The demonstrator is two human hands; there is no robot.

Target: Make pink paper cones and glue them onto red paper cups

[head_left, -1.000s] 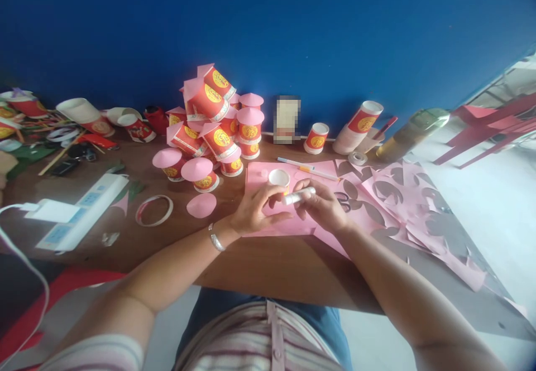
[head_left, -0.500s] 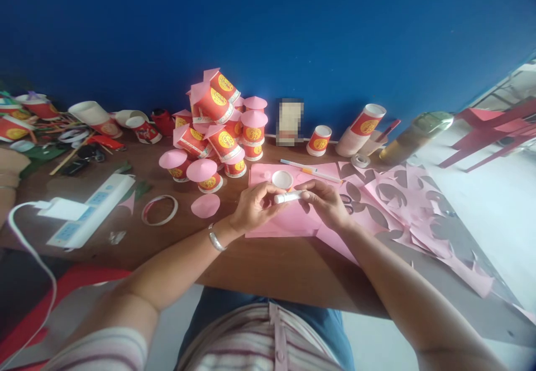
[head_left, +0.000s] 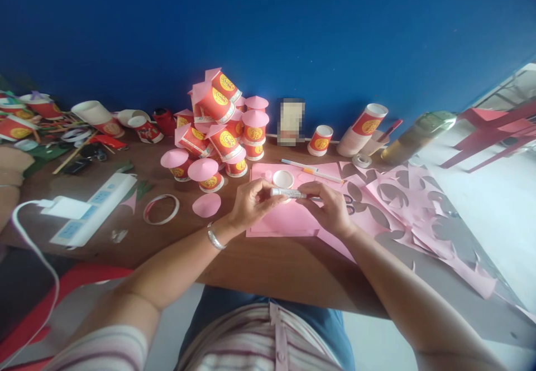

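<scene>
My left hand [head_left: 254, 203] pinches one end of a white printed tube [head_left: 286, 192] that looks like a glue stick, held level. At its other end, the fingers of my right hand [head_left: 329, 206] are closed on it. Just behind the tube stands a paper cup [head_left: 283, 179], its round white rim facing up and its side mostly hidden. Below both hands lies pink paper [head_left: 285, 221]. A pair of scissors [head_left: 349, 203] shows partly beside my right hand. To the left of my left hand is a pink paper disc [head_left: 206, 205] on the table.
A pile of red cups with pink cone tops [head_left: 221, 120] stands at the back. Pens [head_left: 312, 170], cut pink scraps [head_left: 402, 203], a tape roll [head_left: 360, 160] and a bottle [head_left: 419, 134] lie right. Left are a white ring [head_left: 161, 209] and a power strip [head_left: 94, 209].
The white tube has turned so its printing shows, and it sits slightly higher and further left. My right fingers have shifted their grip along its right end.
</scene>
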